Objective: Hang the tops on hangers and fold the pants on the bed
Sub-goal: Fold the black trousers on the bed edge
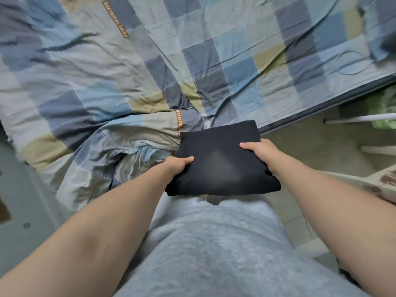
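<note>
Head view: folded black pants (218,161) are held at the near right corner of the bed (128,71), pinched at either side by the left hand (180,166) and right hand (260,151), and should be lowered flat so the folds are kept square.

A white rod (364,118) crosses something blurred and green (384,101) above pale floor (300,144) and a beige rack (383,183).

Folded pants (220,161): centre, at near edge of bed (128,71); left hand (179,166) at their 9 o'clock, right hand (260,150) at 3 o'clock; floor (300,144) beyond, 3 o'clock
</note>
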The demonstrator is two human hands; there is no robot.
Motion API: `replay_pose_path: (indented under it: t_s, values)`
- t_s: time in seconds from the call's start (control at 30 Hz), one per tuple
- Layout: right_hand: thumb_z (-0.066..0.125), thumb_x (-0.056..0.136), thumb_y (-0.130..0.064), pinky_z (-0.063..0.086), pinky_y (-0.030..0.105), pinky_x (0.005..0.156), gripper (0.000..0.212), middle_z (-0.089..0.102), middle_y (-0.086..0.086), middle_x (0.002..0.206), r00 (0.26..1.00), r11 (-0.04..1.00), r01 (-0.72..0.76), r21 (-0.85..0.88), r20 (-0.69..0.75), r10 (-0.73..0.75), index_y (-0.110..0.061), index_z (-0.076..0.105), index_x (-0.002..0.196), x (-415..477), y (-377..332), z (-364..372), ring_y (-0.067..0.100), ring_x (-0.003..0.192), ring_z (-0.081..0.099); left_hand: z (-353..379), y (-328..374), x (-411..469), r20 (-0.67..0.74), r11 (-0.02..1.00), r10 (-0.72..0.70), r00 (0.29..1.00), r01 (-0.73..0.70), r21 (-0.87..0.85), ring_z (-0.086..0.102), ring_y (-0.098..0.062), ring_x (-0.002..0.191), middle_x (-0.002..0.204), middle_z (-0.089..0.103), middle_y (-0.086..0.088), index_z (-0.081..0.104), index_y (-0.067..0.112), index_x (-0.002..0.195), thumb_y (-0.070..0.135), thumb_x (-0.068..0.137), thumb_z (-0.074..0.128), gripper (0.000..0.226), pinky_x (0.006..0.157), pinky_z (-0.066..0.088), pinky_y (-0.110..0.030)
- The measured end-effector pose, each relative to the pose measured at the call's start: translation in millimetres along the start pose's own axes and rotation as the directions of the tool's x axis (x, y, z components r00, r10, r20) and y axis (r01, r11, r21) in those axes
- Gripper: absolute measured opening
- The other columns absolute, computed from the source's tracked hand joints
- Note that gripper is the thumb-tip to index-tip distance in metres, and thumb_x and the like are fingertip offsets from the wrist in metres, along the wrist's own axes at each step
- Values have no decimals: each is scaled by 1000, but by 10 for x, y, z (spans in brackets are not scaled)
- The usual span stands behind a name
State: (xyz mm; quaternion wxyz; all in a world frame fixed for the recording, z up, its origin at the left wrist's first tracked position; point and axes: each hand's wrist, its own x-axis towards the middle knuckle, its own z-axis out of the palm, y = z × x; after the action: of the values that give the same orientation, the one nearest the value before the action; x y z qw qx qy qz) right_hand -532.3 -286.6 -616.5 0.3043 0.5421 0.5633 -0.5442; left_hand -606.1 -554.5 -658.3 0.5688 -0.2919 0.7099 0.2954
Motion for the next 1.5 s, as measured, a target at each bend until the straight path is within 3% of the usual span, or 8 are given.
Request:
replay_pose_path:
  t_s: [0.2,0.33,0.63,0.8,0.9,1.03,1.2,1.5]
  values:
    - [76,86,-23,54,29,65,36,72,4,106,978,946,149,287,-186,-98,-13,63,118,-857,458,-381,21,87,71,288,184,-618,-11,972,232,973,-232,36,64,-32,107,124,65,-9,55,6,132,47,81,78,69,98,51,-43]
    - [77,86,-27,55,37,84,37,70,-2,110,928,866,283,412,-345,-139,-19,60,118,-1400,866,-707,19,96,69,653,385,-1040,47,879,444,895,-445,169,65,-22,101,117,67,0,58,14,126,46,82,77,57,91,51,-36]
    - [73,89,-18,52,26,85,36,70,-15,114,704,608,608,511,-701,-116,-33,62,120,-2441,2196,-1614,3,103,66,2198,585,-2187,323,480,749,578,-810,337,64,-6,93,100,66,14,59,24,110,40,87,74,31,70,45,-19]
    - [74,87,-15,53,27,87,35,72,-16,110,578,517,710,478,-815,-40,-36,63,113,-2964,3210,-2295,2,101,68,3372,272,-2877,424,288,814,398,-909,301,64,6,95,99,66,21,62,31,107,38,87,75,25,76,45,-12]
    - [75,87,-14,53,33,93,38,73,-16,110,502,484,749,452,-865,30,-34,64,117,-3275,3867,-2665,5,104,68,4109,17,-3279,520,191,800,298,-949,250,55,27,82,90,56,30,51,37,94,29,89,75,25,72,40,1]
    - [78,85,-20,53,36,95,37,72,-17,108,387,465,776,427,-904,184,-36,64,115,-3690,4717,-2987,5,103,67,5017,-315,-3697,664,64,728,172,-981,184,67,0,98,103,72,16,64,30,110,40,86,76,29,88,54,-31]
    - [79,82,-24,53,34,88,39,71,-12,109,256,387,819,423,-874,414,-32,63,117,-4055,5608,-3094,11,104,67,6054,-802,-4224,819,-82,572,43,-991,109,64,9,89,96,69,20,60,35,103,38,86,75,22,75,47,-14]
    - [72,89,-20,51,24,84,42,67,-23,110,82,287,868,405,-688,722,-49,56,115,-4343,6767,-3043,-5,99,64,7762,-1656,-4715,991,-198,131,-22,-980,5,68,4,90,98,72,21,62,36,108,41,85,77,28,81,51,-19]
